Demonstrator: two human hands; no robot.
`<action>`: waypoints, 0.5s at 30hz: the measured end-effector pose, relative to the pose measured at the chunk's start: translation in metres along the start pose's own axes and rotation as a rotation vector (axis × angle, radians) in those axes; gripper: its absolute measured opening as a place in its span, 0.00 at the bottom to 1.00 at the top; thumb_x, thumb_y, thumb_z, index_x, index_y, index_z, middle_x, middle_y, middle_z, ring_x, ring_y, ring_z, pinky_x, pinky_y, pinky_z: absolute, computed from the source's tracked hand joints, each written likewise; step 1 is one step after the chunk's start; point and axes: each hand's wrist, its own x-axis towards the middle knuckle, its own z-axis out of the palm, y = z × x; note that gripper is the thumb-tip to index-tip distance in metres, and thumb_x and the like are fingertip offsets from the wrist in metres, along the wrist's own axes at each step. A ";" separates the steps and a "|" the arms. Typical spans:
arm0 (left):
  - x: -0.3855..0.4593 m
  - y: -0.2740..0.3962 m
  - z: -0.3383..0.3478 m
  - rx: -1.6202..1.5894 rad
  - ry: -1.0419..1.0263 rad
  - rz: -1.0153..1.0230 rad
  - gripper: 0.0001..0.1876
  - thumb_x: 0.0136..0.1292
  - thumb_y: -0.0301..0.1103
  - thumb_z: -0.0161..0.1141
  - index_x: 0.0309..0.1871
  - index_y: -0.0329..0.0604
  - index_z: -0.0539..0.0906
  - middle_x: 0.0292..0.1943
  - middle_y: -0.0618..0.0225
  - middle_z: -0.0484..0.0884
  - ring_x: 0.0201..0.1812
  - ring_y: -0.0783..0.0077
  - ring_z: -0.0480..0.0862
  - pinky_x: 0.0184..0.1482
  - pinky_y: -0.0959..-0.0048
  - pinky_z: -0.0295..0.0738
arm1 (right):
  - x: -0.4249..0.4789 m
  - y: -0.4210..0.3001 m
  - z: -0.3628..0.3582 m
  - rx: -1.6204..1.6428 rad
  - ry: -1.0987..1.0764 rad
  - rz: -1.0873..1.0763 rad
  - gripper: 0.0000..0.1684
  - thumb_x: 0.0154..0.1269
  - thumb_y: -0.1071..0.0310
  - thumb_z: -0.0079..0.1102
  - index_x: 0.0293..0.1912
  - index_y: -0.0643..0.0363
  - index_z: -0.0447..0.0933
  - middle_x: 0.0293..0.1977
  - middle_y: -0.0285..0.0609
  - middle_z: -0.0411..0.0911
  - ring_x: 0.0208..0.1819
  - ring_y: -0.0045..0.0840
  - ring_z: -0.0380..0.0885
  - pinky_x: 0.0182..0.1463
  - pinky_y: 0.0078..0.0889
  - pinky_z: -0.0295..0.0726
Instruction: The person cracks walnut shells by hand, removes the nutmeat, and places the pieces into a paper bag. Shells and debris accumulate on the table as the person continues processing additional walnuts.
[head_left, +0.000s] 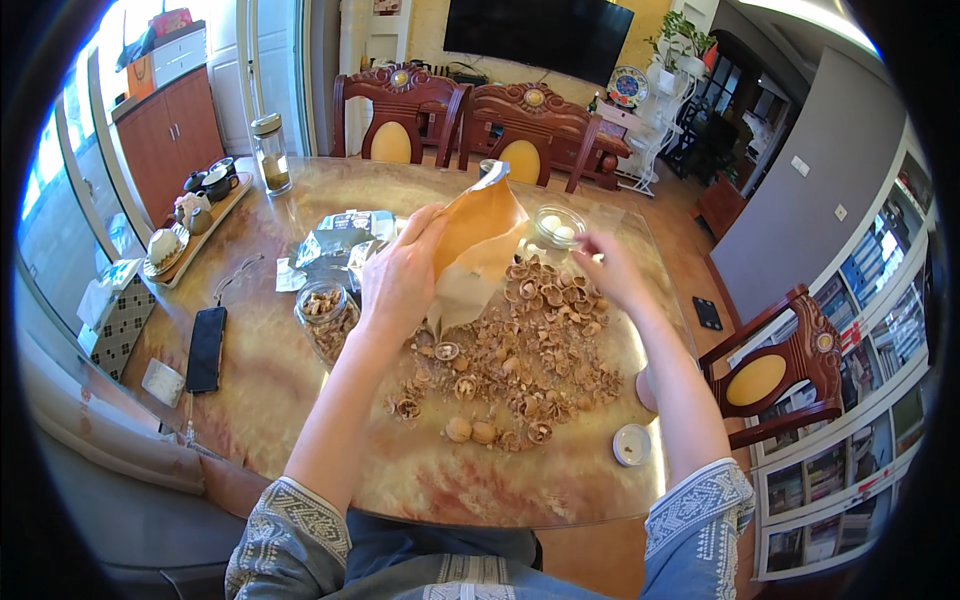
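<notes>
My left hand (397, 277) grips the side of a brown paper bag (476, 240), raised over the table with its orange-brown inner face showing. Blurred, my right hand (611, 270) hovers to the right of the bag, with thumb and fingers apart and nothing visible in them. Just beyond it stands a glass bowl (559, 227) holding white egg-like things. Cracked walnut shells (525, 360) are spread below the bag, and whole walnuts (471, 430) lie at the near edge of the heap. An open glass jar (328, 322) of walnut pieces stands left of my left forearm.
Plastic packets (337, 244) lie behind the jar. Further left are a black phone (206, 350), a tea tray (210, 232) and a lidded glass bottle (272, 161). A round white lid (631, 445) sits near my right forearm. Carved wooden chairs (536, 112) stand around the table.
</notes>
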 end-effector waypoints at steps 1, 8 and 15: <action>0.004 0.000 0.005 -0.007 0.013 -0.011 0.21 0.65 0.21 0.54 0.61 0.38 0.80 0.64 0.64 0.80 0.53 0.50 0.85 0.52 0.60 0.81 | -0.008 0.012 0.011 -0.059 -0.046 0.015 0.33 0.71 0.46 0.62 0.64 0.61 0.75 0.60 0.51 0.78 0.59 0.39 0.79 0.64 0.40 0.78; 0.018 -0.013 0.032 0.017 0.073 -0.063 0.23 0.64 0.27 0.63 0.64 0.40 0.79 0.66 0.67 0.79 0.59 0.55 0.82 0.57 0.62 0.79 | 0.011 0.025 0.079 -0.205 -0.155 0.017 0.55 0.60 0.26 0.62 0.77 0.46 0.61 0.76 0.50 0.60 0.76 0.46 0.59 0.77 0.55 0.60; 0.021 -0.014 0.049 0.030 0.014 -0.117 0.33 0.59 0.32 0.70 0.70 0.42 0.74 0.70 0.68 0.74 0.63 0.53 0.78 0.61 0.62 0.77 | 0.033 0.016 0.102 -0.348 -0.354 -0.082 0.55 0.61 0.22 0.56 0.78 0.39 0.60 0.80 0.47 0.51 0.81 0.46 0.50 0.78 0.62 0.57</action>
